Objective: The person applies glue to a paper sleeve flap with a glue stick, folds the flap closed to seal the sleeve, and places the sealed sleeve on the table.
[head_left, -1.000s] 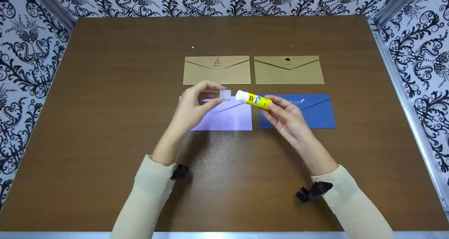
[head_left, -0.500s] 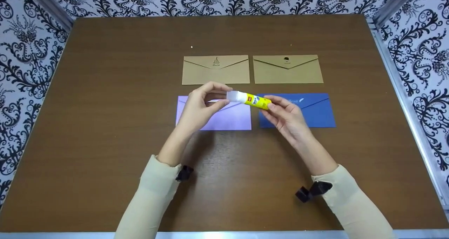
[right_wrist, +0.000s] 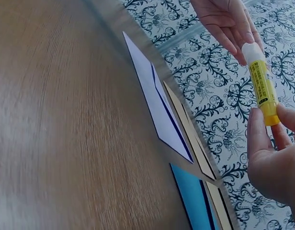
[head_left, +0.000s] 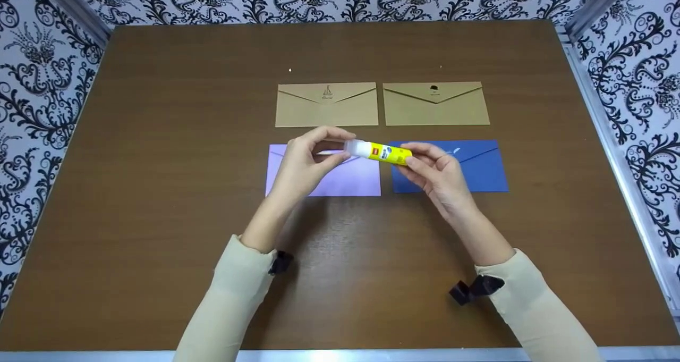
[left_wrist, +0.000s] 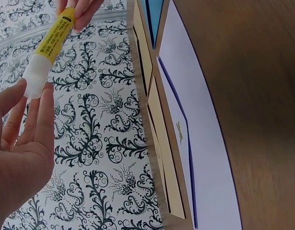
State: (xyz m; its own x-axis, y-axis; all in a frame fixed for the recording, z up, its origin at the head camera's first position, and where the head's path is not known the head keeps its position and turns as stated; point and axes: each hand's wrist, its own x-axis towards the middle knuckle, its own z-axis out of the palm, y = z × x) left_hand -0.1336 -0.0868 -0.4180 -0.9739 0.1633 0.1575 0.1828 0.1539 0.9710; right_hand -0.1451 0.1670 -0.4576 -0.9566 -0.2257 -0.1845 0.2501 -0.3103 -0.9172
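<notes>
A yellow glue stick (head_left: pixel 389 153) is held up level above the table between the two hands. My right hand (head_left: pixel 443 184) pinches its yellow base end between thumb and fingers. The translucent white cap (head_left: pixel 357 148) sits over the other end, and my left hand (head_left: pixel 300 168) pinches it with thumb and fingertips. In the left wrist view the cap (left_wrist: pixel 36 76) meets the yellow barrel (left_wrist: pixel 55 38). Beneath the hands lie a lilac envelope (head_left: pixel 345 184) on the left and a blue envelope (head_left: pixel 481 173) on the right, each partly covered from above.
Two tan envelopes, one left (head_left: pixel 326 115) and one right (head_left: pixel 437 115), lie side by side farther back on the brown table (head_left: pixel 159 192). Black-and-white patterned cloth (head_left: pixel 319 0) surrounds the table. Dark wrist cameras (head_left: pixel 475 288) are strapped to the sleeves.
My left hand has moved right with the cap, closing the gap to the glue stick. The cap now covers its white end. My right hand has barely moved.
</notes>
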